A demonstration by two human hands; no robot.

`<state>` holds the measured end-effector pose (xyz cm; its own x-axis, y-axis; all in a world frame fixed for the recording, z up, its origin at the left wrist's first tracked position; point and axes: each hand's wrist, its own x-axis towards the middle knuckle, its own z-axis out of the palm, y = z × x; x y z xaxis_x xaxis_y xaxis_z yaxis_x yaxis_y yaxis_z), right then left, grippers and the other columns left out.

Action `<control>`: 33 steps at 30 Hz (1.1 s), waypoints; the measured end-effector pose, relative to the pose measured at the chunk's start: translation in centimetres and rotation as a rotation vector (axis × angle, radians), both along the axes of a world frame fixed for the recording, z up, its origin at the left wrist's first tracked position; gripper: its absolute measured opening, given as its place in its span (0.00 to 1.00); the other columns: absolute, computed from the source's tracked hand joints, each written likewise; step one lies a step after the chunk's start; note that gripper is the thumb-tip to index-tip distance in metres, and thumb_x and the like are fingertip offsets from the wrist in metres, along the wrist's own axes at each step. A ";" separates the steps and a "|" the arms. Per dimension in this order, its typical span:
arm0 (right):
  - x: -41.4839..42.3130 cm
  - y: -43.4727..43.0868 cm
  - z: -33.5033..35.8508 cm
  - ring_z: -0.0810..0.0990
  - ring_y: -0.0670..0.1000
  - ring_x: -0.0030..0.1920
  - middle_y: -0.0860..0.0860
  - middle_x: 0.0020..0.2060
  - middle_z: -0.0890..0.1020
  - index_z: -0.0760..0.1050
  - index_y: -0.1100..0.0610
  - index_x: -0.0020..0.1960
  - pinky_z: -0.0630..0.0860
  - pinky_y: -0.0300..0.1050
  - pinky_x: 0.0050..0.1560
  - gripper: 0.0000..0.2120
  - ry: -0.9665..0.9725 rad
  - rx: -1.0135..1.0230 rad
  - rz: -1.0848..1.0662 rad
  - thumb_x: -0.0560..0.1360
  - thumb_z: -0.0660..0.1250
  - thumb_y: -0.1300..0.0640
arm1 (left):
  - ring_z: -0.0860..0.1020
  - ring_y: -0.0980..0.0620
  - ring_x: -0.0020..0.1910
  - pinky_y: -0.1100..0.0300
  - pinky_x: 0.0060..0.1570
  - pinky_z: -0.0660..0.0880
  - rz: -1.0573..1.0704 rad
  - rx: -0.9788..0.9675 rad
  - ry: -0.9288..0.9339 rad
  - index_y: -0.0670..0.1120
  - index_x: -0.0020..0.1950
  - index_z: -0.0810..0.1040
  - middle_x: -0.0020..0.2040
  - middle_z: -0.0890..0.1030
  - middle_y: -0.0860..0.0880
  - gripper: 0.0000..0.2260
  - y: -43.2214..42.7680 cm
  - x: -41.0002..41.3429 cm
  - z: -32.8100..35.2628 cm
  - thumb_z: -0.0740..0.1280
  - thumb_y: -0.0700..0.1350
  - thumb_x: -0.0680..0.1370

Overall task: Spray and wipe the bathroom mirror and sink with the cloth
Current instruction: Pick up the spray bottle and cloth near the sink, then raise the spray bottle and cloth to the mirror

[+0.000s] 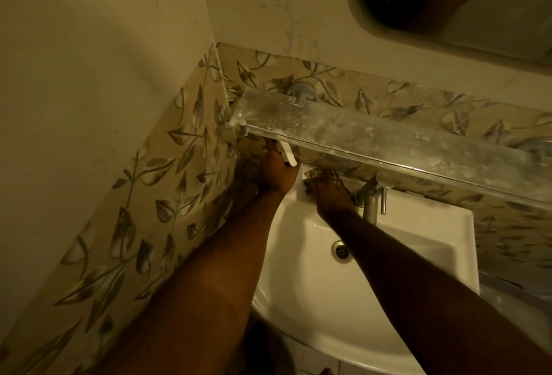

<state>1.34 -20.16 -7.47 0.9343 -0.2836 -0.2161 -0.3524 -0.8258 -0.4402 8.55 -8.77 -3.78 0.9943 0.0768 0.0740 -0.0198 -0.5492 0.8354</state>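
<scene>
The white sink [418, 258] fills the lower right, with its drain [341, 250] in the basin. My left hand [276, 173] reaches under the glass shelf at the sink's back left corner and is shut on a white spray bottle [289, 157], whose trigger head shows above my fingers. My right hand [331, 195] presses a dark patterned cloth [321, 176] onto the sink's back rim, just left of the tap. The mirror [454, 1] hangs at the top right, above the shelf.
A spotted glass shelf [388, 135] juts out over the back of the sink and hides part of both hands. A metal tap [373, 192] stands right of my right hand. Leaf-patterned tiles [167, 195] line the walls on the left and behind.
</scene>
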 end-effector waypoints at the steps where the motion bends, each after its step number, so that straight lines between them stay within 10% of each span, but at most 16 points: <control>1: -0.1 -0.4 0.1 0.78 0.56 0.61 0.56 0.64 0.78 0.69 0.52 0.71 0.77 0.48 0.57 0.17 0.035 -0.063 0.040 0.84 0.56 0.50 | 0.79 0.34 0.55 0.53 0.52 0.73 -0.017 0.042 -0.002 0.40 0.73 0.66 0.58 0.81 0.37 0.33 0.1 -0.3 0.1 0.74 0.46 0.72; 6: -0.6 -1.1 1.5 0.79 0.59 0.61 0.55 0.64 0.79 0.69 0.49 0.73 0.80 0.53 0.55 0.24 0.063 -0.045 -0.090 0.79 0.66 0.62 | 0.80 0.35 0.53 0.48 0.52 0.76 -0.130 0.149 0.018 0.45 0.76 0.63 0.54 0.82 0.36 0.36 1.5 -3.3 0.2 0.74 0.46 0.72; 14: -4.1 -0.8 4.9 0.83 0.63 0.48 0.62 0.51 0.83 0.76 0.64 0.60 0.80 0.52 0.37 0.11 0.046 1.074 -0.724 0.81 0.60 0.63 | 0.80 0.38 0.54 0.40 0.56 0.78 -0.026 -0.114 0.186 0.44 0.72 0.71 0.56 0.82 0.38 0.28 4.0 -7.5 2.4 0.74 0.44 0.73; 19: -7.6 -1.2 7.4 0.84 0.59 0.47 0.59 0.42 0.86 0.76 0.64 0.55 0.82 0.53 0.47 0.13 0.150 1.503 -0.670 0.72 0.59 0.67 | 0.82 0.40 0.48 0.41 0.50 0.81 -0.037 -0.156 0.201 0.48 0.66 0.75 0.51 0.83 0.43 0.21 3.9 -10.6 5.5 0.70 0.46 0.73; 22: -9.1 -2.0 9.4 0.81 0.62 0.62 0.61 0.60 0.83 0.76 0.62 0.65 0.77 0.59 0.65 0.20 0.144 1.601 -0.537 0.74 0.69 0.62 | 0.82 0.43 0.46 0.42 0.48 0.81 -0.106 -0.121 0.144 0.50 0.67 0.74 0.50 0.83 0.46 0.22 3.7 -12.3 7.5 0.69 0.50 0.72; 29: -12.1 -4.9 15.5 0.84 0.61 0.58 0.62 0.60 0.83 0.76 0.64 0.67 0.84 0.54 0.51 0.25 0.090 1.585 -0.258 0.71 0.73 0.66 | 0.82 0.42 0.37 0.43 0.38 0.83 -0.115 -0.225 -0.058 0.44 0.54 0.79 0.40 0.82 0.46 0.08 2.5 -14.2 13.8 0.70 0.42 0.76; 33: -13.2 -7.2 20.0 0.85 0.61 0.57 0.63 0.59 0.83 0.76 0.66 0.67 0.83 0.53 0.49 0.26 -0.037 1.512 -0.230 0.70 0.73 0.68 | 0.80 0.48 0.30 0.59 0.25 0.78 -0.071 -0.310 -0.160 0.45 0.51 0.78 0.39 0.80 0.44 0.06 1.5 -14.7 18.6 0.69 0.39 0.75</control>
<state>-11.89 -27.36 12.48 0.9134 0.0392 -0.4052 -0.3766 0.4596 -0.8043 -6.14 -7.24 14.81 0.9757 0.0507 0.2134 -0.1931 -0.2627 0.9454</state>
